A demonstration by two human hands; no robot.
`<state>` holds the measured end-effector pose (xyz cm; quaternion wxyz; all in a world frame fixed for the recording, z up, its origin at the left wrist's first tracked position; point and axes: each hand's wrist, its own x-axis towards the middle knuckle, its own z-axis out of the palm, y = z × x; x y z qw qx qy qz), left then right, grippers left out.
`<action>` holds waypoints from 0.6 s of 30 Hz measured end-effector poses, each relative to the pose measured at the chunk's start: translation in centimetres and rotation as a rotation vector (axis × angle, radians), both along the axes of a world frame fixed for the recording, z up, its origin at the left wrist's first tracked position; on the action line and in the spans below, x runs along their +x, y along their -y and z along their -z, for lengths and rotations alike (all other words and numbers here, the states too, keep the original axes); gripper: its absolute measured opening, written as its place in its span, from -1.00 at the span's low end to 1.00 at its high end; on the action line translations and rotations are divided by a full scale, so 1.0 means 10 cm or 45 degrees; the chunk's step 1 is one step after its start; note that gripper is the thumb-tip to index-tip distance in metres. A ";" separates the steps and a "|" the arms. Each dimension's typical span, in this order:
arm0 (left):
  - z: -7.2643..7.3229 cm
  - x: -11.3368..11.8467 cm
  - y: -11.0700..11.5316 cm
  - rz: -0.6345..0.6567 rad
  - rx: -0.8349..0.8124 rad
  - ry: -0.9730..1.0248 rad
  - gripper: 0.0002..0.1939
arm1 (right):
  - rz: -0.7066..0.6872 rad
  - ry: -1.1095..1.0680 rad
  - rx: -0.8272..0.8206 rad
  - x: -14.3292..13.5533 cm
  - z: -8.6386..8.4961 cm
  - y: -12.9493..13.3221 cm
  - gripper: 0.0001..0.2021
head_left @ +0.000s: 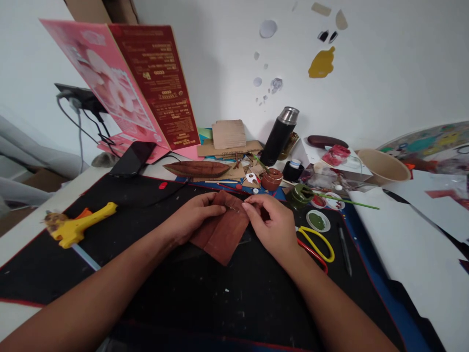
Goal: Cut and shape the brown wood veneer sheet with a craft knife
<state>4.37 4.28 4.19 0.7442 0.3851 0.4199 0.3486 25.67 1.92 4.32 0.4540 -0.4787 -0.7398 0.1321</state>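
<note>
A reddish-brown sheet [226,236], apparently painted cardboard, is held tilted just over the black mat in the middle of the view. Creases run across it, and a rough pale line shows near its upper part. My left hand [200,212] grips the sheet's left side, thumb on top. At its upper right corner, my right hand [269,220] is closed in a pinch; whether anything small is also between those fingertips, I cannot tell. Beyond the hands lies a brown boat-shaped piece [198,169]. Scissors [318,244] with yellow and red handles lie beside my right wrist.
On the black mat [205,308], a yellow glue gun [82,225] lies left and a dark pen [345,250] right. Paint jars, a green paint lid [318,221] and a black thermos [278,137] stand behind. A pink-red folder [146,83] stands back left, near a phone [132,159].
</note>
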 end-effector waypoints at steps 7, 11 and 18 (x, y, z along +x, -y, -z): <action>-0.05 0.01 0.01 -0.049 -0.017 -0.038 -0.58 | 0.032 0.058 0.022 0.01 -0.01 0.01 -0.88; -0.03 0.01 0.01 -0.055 -0.001 -0.058 -0.61 | -0.006 0.126 -0.087 -0.01 0.00 0.04 -0.82; -0.03 0.03 0.06 0.028 0.034 -0.029 -0.60 | -0.084 0.273 -0.168 -0.05 0.05 0.05 -0.77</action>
